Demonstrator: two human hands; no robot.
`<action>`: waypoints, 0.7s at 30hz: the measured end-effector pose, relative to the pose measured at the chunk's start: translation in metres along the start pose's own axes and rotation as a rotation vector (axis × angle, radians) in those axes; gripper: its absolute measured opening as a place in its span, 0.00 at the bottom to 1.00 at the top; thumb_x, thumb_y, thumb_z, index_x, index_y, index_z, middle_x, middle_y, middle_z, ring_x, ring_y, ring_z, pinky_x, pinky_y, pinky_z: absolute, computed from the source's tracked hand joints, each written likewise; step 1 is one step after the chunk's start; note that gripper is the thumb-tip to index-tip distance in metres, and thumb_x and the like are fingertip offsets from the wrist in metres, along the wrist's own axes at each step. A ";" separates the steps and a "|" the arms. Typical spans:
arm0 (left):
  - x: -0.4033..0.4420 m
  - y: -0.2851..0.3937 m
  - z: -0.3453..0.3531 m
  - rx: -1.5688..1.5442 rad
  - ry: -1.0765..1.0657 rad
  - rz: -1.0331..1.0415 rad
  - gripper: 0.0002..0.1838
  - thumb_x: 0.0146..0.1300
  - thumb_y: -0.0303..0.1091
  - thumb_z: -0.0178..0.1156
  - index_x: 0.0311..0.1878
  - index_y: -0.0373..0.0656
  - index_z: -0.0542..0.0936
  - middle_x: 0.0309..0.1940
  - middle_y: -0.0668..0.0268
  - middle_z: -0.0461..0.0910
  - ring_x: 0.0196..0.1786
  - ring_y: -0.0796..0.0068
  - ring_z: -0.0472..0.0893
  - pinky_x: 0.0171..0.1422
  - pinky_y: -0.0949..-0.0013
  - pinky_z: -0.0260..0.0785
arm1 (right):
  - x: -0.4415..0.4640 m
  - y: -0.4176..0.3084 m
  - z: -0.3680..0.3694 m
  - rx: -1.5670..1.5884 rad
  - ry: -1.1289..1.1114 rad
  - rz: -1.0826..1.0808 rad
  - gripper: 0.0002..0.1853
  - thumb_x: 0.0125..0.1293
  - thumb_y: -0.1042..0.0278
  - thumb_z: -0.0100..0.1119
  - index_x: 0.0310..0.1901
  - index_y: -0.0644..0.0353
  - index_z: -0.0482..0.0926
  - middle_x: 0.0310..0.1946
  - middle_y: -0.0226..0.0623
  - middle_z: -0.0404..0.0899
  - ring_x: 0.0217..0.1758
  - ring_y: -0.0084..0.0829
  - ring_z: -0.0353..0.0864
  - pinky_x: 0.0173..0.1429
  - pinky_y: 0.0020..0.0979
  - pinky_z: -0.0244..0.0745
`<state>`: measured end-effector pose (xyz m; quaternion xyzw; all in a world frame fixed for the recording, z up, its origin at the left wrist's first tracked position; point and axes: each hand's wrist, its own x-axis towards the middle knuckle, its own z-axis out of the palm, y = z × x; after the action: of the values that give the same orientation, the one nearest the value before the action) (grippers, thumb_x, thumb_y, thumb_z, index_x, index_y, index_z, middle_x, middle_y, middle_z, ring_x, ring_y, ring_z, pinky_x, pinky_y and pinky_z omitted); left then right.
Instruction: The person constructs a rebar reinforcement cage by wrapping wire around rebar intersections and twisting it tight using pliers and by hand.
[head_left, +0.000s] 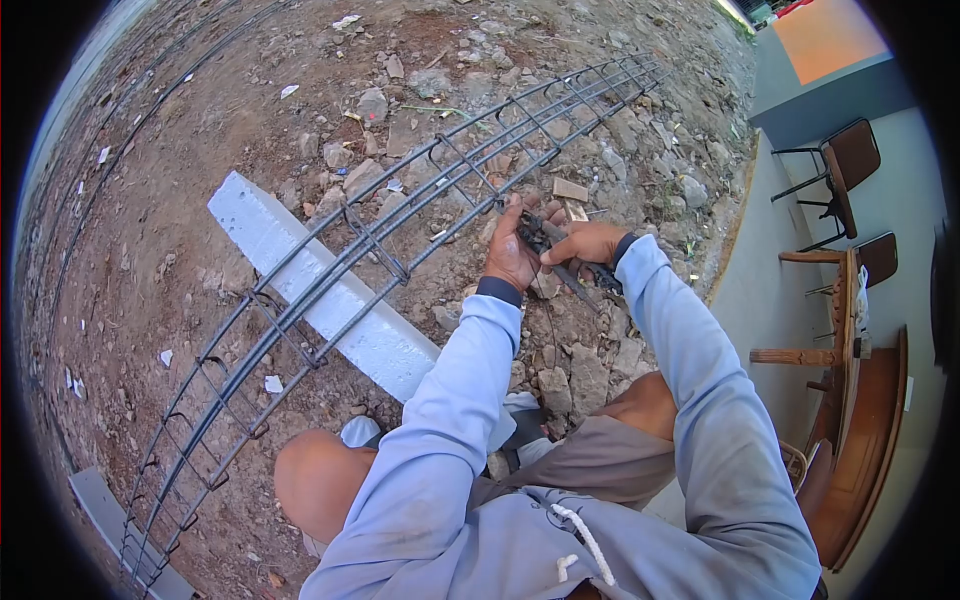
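A long rebar cage of straight bars and square stirrups runs from the lower left to the upper right. Beside its right side, my left hand is curled round a bundle of dark tie wire, close to the nearest bar. My right hand is closed, its thumb and fingers pinching at the same bundle. A greyish, rod-like tool handle slants down below the hands; its upper end is hidden among fingers and wire. More dark wire hangs beneath the right wrist.
A white-grey concrete beam lies crosswise under the cage, and a second support is at lower left. Broken stones and wood offcuts litter the dirt. Chairs and a wooden table stand on the paved floor at right.
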<state>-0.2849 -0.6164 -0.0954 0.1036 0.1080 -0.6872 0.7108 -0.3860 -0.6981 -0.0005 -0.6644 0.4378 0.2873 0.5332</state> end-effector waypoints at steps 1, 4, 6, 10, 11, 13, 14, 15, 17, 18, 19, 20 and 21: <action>0.005 -0.004 0.001 0.005 0.033 0.015 0.18 0.66 0.45 0.55 0.50 0.40 0.72 0.43 0.55 0.78 0.46 0.62 0.79 0.52 0.57 0.74 | 0.002 0.001 0.002 -0.085 0.036 -0.005 0.25 0.57 0.54 0.61 0.44 0.71 0.76 0.27 0.43 0.83 0.23 0.37 0.83 0.27 0.31 0.75; 0.020 -0.012 -0.008 0.008 0.115 0.054 0.12 0.65 0.40 0.56 0.44 0.41 0.74 0.36 0.58 0.79 0.39 0.64 0.80 0.45 0.58 0.76 | -0.008 -0.008 0.008 -0.299 0.186 0.125 0.30 0.54 0.50 0.64 0.46 0.73 0.76 0.28 0.47 0.82 0.28 0.41 0.84 0.35 0.34 0.78; 0.029 -0.018 -0.010 0.020 0.165 0.081 0.09 0.65 0.38 0.56 0.38 0.42 0.74 0.30 0.60 0.80 0.33 0.66 0.79 0.40 0.59 0.76 | -0.020 -0.012 0.010 -0.520 0.349 0.140 0.39 0.49 0.45 0.67 0.54 0.71 0.71 0.35 0.50 0.80 0.38 0.42 0.83 0.46 0.38 0.77; 0.034 -0.024 0.009 0.094 0.321 0.162 0.11 0.65 0.39 0.56 0.29 0.45 0.74 0.24 0.61 0.79 0.26 0.68 0.77 0.32 0.65 0.71 | -0.051 0.011 0.050 -0.848 0.762 0.024 0.53 0.44 0.43 0.71 0.67 0.65 0.56 0.52 0.51 0.72 0.58 0.47 0.72 0.57 0.47 0.70; 0.034 -0.025 0.012 0.089 0.360 0.171 0.11 0.65 0.40 0.55 0.30 0.45 0.74 0.24 0.61 0.79 0.26 0.68 0.77 0.31 0.65 0.70 | -0.057 0.007 0.061 -0.897 0.832 0.037 0.54 0.43 0.44 0.72 0.67 0.65 0.56 0.53 0.51 0.70 0.60 0.47 0.70 0.59 0.49 0.67; 0.035 -0.024 0.019 0.087 0.423 0.175 0.12 0.66 0.41 0.55 0.30 0.45 0.74 0.25 0.62 0.79 0.27 0.69 0.76 0.30 0.66 0.67 | -0.061 0.005 0.078 -1.048 0.980 0.037 0.47 0.49 0.52 0.67 0.68 0.64 0.56 0.57 0.51 0.66 0.63 0.48 0.64 0.60 0.56 0.61; 0.036 -0.024 0.022 0.090 0.450 0.168 0.12 0.66 0.42 0.55 0.30 0.46 0.74 0.25 0.62 0.79 0.27 0.69 0.76 0.30 0.66 0.66 | -0.056 0.013 0.078 -1.084 1.015 0.051 0.44 0.50 0.56 0.65 0.67 0.64 0.56 0.56 0.51 0.66 0.61 0.47 0.66 0.59 0.54 0.62; 0.035 -0.025 0.024 0.094 0.475 0.160 0.13 0.66 0.44 0.55 0.30 0.46 0.74 0.25 0.62 0.79 0.27 0.69 0.76 0.30 0.66 0.65 | -0.046 0.023 0.075 -1.120 1.052 0.067 0.41 0.52 0.60 0.62 0.67 0.64 0.57 0.55 0.50 0.67 0.59 0.47 0.67 0.58 0.53 0.63; 0.035 -0.027 0.028 0.062 0.507 0.159 0.14 0.67 0.45 0.54 0.30 0.46 0.74 0.24 0.62 0.79 0.27 0.69 0.75 0.31 0.65 0.65 | -0.040 0.028 0.062 -1.079 1.068 0.088 0.29 0.54 0.70 0.53 0.61 0.65 0.65 0.51 0.47 0.71 0.52 0.45 0.72 0.54 0.45 0.67; 0.037 -0.027 0.029 0.046 0.521 0.164 0.15 0.67 0.46 0.54 0.30 0.46 0.74 0.24 0.63 0.79 0.28 0.70 0.75 0.31 0.65 0.65 | -0.039 0.029 0.057 -1.069 1.068 0.066 0.26 0.53 0.71 0.53 0.57 0.64 0.67 0.48 0.46 0.73 0.50 0.44 0.74 0.53 0.44 0.68; 0.037 -0.028 0.028 0.014 0.493 0.195 0.18 0.65 0.50 0.57 0.29 0.45 0.73 0.23 0.63 0.77 0.28 0.71 0.75 0.32 0.66 0.66 | -0.037 0.032 0.053 -1.058 1.064 0.042 0.23 0.53 0.72 0.53 0.53 0.64 0.69 0.46 0.46 0.75 0.48 0.43 0.75 0.51 0.42 0.69; 0.036 -0.028 0.026 0.087 0.479 0.191 0.19 0.63 0.51 0.59 0.29 0.45 0.73 0.23 0.63 0.77 0.28 0.71 0.75 0.33 0.67 0.67 | -0.036 0.035 0.051 -1.045 1.055 0.019 0.20 0.52 0.72 0.53 0.50 0.64 0.72 0.43 0.46 0.76 0.45 0.42 0.77 0.50 0.41 0.70; 0.035 -0.029 0.020 0.162 0.469 0.184 0.20 0.62 0.53 0.60 0.29 0.45 0.73 0.23 0.63 0.77 0.29 0.72 0.75 0.33 0.67 0.67 | -0.036 0.040 0.048 -0.978 0.959 -0.007 0.18 0.53 0.73 0.53 0.47 0.64 0.72 0.40 0.45 0.77 0.42 0.40 0.78 0.47 0.40 0.71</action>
<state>-0.3125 -0.6562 -0.0866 0.3260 0.2048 -0.5833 0.7152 -0.4339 -0.6442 -0.0006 -0.8841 0.4433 0.1244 -0.0798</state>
